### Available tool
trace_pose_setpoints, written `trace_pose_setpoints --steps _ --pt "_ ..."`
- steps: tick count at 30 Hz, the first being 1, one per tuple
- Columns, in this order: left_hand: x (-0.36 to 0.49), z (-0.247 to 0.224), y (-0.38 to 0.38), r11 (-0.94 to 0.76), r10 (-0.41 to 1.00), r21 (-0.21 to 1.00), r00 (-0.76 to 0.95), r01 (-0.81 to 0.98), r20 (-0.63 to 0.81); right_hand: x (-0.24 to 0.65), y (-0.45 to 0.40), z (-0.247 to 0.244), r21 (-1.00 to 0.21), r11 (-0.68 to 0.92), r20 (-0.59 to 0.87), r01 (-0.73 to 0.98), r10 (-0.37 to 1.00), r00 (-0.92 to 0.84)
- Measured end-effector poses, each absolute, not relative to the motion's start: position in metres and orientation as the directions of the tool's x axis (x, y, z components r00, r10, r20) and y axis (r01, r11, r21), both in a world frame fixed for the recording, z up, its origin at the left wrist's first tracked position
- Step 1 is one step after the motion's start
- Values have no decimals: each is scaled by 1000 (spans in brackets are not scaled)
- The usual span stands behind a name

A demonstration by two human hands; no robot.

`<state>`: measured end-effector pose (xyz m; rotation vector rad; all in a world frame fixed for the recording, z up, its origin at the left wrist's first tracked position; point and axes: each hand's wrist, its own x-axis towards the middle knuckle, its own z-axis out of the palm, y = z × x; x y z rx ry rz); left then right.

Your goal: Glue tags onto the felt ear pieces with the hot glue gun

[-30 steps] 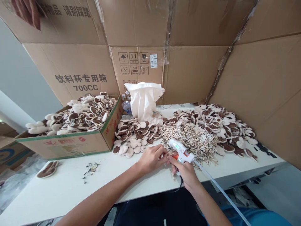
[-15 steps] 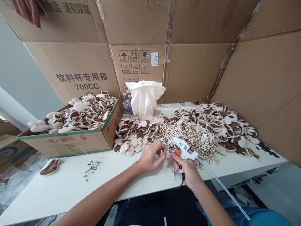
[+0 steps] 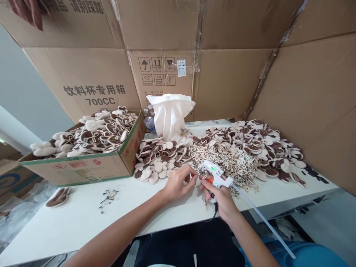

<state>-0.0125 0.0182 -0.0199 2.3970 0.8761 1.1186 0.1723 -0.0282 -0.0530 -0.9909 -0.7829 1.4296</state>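
Note:
My right hand (image 3: pixel 222 200) is wrapped round a white hot glue gun (image 3: pixel 215 173) with an orange trigger. A long clear glue stick (image 3: pixel 264 220) juts from its back end, and a black cord (image 3: pixel 214 213) hangs below. By the right thumb and forefinger is a small beige cord loop (image 3: pixel 205 177). Just to the left, my left hand (image 3: pixel 179 183) has thumb and forefinger pinched together; anything between them is too small to make out. Behind both hands lies a heap of beige cord pieces (image 3: pixel 219 152).
Brown-and-cream fabric pieces (image 3: pixel 158 168) are piled beyond my left hand, with another pile (image 3: pixel 267 144) back right. At left stands a carton (image 3: pixel 83 170) full of slipper-shaped pieces. A white bag (image 3: pixel 171 115) stands behind. One piece (image 3: pixel 58 197) and dark scraps (image 3: pixel 108 196) lie front left.
The view has shifted slightly. Both hands keep nearly the same place, with the glue gun still in my right hand.

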Motion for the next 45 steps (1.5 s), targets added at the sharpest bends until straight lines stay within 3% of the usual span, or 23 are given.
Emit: trace_pose_setpoints --steps 11,21,26,31,37,45 --pt "-12 -15 17 -643 746 713 439 280 501 174 -29 -52 -895 -105 -123 -433 992 14" --pt "-8 -13 17 -341 813 940 500 -7 298 173 -27 -55 -897 -93 -116 -433 993 28" --pt "-3 -18 16 -209 819 973 525 -103 231 174 -28 -55 -899 -98 -118 -427 993 22" --pt "-5 -21 16 -396 785 917 532 37 317 173 -29 -53 -892 -121 -147 -436 989 27" --pt "-12 -21 18 -681 693 664 563 307 450 172 -28 -52 -898 -102 -129 -428 991 34" --pt "-12 -22 20 -788 608 501 583 359 539 172 -28 -54 -897 -103 -128 -429 991 31"
